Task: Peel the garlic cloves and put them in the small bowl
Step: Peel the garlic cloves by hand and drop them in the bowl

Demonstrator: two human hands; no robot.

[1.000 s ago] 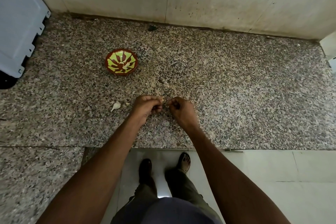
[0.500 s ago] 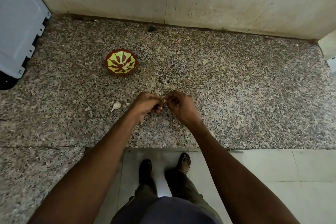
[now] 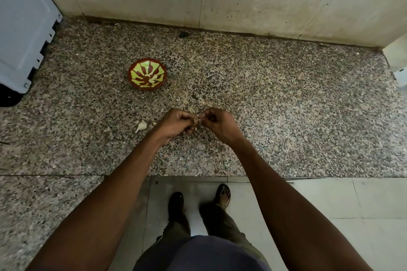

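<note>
Granite counter [image 3: 286, 116] | both hands [image 3: 199, 122] pinch clove mid-slab | bowl [image 3: 147, 74] apart, left

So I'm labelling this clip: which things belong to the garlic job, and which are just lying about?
Job: garlic clove pinched between left hand and right hand; spare clove on the counter; small bowl.
Lying about: grey plastic panel; dark speck by the wall.
</note>
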